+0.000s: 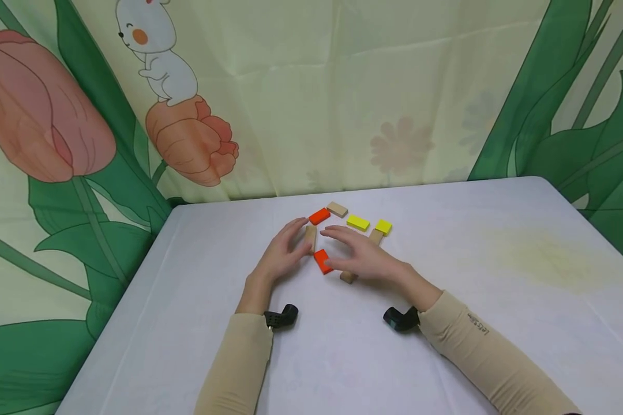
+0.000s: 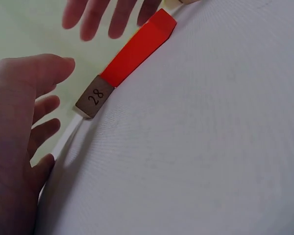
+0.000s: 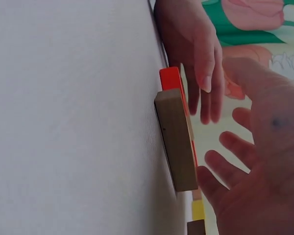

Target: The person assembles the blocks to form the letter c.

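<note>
Small flat blocks in plain wood, red and yellow lie in a rough ring on the white table. Beside the ring's left side is my left hand (image 1: pixel 284 252), its fingers loosely bent around nothing, close to a wooden block (image 1: pixel 311 237). In the left wrist view, a wooden block marked 28 (image 2: pixel 95 97) touches the end of a red block (image 2: pixel 139 46). My right hand (image 1: pixel 362 253) hovers over the ring with spread, relaxed fingers, its thumb near the front red block (image 1: pixel 322 261). It partly hides a wooden block (image 1: pixel 348 277), seen larger in the right wrist view.
Toward the back of the ring lie another red block (image 1: pixel 319 216), a wooden block (image 1: pixel 337 209) and a yellow block (image 1: pixel 358 222). On the right, a second yellow block (image 1: pixel 383 227) meets a wooden one (image 1: pixel 376 236). A printed curtain (image 1: pixel 301 115) hangs behind the table (image 1: pixel 498 334).
</note>
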`<state>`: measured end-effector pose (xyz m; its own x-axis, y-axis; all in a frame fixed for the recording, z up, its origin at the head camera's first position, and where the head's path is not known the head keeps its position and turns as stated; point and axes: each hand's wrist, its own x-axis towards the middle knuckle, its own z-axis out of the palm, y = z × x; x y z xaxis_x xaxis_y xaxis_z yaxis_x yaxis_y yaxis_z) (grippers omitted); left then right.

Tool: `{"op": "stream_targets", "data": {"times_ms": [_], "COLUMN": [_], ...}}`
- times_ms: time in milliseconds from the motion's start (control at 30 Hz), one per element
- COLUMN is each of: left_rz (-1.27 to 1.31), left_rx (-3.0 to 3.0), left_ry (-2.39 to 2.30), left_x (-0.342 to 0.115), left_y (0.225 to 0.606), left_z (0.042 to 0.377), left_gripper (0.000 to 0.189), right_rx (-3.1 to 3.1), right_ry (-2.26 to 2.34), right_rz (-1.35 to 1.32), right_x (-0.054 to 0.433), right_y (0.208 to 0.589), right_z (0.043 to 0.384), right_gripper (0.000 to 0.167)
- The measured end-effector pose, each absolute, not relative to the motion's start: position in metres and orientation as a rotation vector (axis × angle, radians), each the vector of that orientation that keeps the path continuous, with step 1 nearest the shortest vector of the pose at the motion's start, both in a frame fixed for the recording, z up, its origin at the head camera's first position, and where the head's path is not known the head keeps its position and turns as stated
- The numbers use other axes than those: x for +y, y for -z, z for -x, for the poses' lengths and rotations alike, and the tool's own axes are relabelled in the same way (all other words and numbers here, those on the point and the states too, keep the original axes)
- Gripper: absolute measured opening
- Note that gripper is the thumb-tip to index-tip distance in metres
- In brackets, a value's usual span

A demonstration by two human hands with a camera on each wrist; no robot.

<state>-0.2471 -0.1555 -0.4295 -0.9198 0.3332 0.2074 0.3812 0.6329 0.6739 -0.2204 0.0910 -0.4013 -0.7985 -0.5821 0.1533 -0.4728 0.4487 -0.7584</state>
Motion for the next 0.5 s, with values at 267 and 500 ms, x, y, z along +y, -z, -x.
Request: {"op": "stream_targets", "data": {"times_ms": [267,500], "left_rz": [0.615,0.598], "left_rx": [-2.803,-2.857], "left_ry": [1.188,1.165], "left_x": [-0.1564,-0.1575], "left_y": [0.4313,0.4287], "left_z": [0.2452,0.2460], "left_gripper": [0.057,0.054], "right_rx": [2.558,2.585], "right_ry": [1.227,1.096], "right_rz": [0.980,1.006], "right_x": [0.0907,0.0864], "right_y": [0.4084,0.4112], "right_z": [0.2215,0.2243], "right_gripper": [0.058,0.049]}}
